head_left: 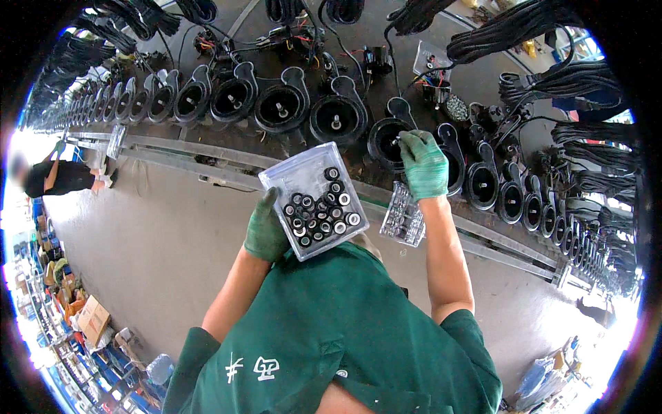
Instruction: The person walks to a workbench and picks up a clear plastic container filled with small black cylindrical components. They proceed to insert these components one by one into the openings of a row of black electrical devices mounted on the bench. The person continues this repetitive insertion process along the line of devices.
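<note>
My left hand [266, 229], in a green glove, is closed on the edge of a clear plastic box [298, 171]. Inside lie many small black rings [321, 214] with pale metal centres, heaped toward the near side. My right hand [425, 167], gloved in green too, reaches over a round black housing [380, 146] with a looped tail. Its fingertips are pinched together by the middle of that housing; whatever they grip is hidden. Just left stands a similar housing [321, 117] with a bare metal shaft upright in its centre.
A long row of such housings [279, 109] runs along the dark bench edge both ways. Beneath my right wrist sits a clear tray [403, 217] of small shiny parts. Bundled black cables [510, 34] hang beyond. A metal rail [172, 148] follows the bench; another person [65, 176] stands far left.
</note>
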Demonstrator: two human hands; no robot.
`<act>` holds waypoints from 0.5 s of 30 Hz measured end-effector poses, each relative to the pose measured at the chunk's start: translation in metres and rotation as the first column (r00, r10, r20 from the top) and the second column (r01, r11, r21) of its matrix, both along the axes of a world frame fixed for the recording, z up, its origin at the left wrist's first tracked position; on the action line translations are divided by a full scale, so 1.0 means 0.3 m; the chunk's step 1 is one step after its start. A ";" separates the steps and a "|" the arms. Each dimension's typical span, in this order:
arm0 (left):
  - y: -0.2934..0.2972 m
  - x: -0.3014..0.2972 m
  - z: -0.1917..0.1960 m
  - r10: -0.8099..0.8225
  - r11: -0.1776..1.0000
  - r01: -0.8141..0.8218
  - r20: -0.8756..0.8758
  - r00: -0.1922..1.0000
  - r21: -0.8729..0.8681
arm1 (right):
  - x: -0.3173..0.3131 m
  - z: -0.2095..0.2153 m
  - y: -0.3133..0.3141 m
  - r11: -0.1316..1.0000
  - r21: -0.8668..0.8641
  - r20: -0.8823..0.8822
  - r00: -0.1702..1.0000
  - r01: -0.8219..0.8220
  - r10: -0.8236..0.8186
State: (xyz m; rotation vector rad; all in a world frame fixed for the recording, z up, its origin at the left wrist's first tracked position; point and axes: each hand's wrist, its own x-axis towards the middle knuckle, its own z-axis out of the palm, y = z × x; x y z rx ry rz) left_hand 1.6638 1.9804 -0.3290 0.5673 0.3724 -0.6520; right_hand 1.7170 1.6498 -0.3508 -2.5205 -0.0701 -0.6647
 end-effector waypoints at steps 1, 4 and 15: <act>-0.002 -0.016 -0.009 0.004 1.000 -0.004 0.005 1.000 0.003 | -0.004 0.001 0.005 1.000 -0.026 -0.019 1.000 0.002 -0.003; -0.027 -0.027 0.011 -0.018 1.000 0.018 -0.012 1.000 0.004 | 0.000 -0.028 -0.011 0.991 -0.097 -0.012 0.996 -0.092 0.091; -0.021 -0.009 -0.017 -0.191 0.953 0.185 0.001 0.982 -0.239 | -0.179 0.254 0.278 0.850 -0.120 -0.130 0.857 -0.513 0.499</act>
